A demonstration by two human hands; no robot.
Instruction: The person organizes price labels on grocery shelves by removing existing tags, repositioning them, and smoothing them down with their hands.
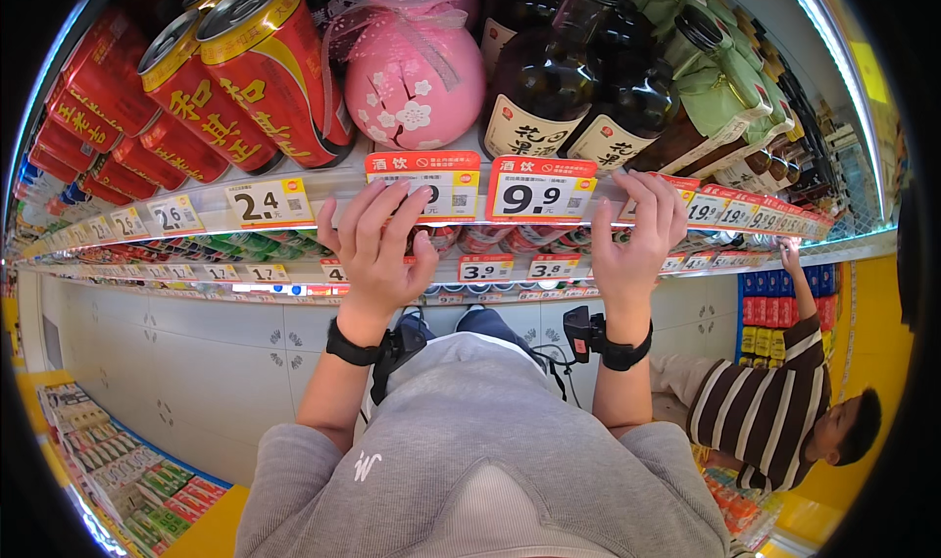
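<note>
My left hand (382,246) is raised at a store shelf's front edge, its fingers spread over a red and white price tag (423,183). Level with it, my right hand (639,242) has its fingertips at the same edge, right of another price tag (542,189). Neither hand holds anything. Behind the edge stand a round pink bottle with white blossoms (415,88), dark glass bottles with cream labels (540,80), bottles in green wrapping (717,95) and red and yellow drink cans (257,66). Whether the fingertips press on the edge, I cannot tell.
Lower shelf edges with price tags (485,268) run below my hands. At the right, another person in a striped shirt (757,411) reaches to the shelf, near stacked colored packs (764,308). A low display of packaged goods (140,477) stands at the lower left, beyond the tiled floor (213,352).
</note>
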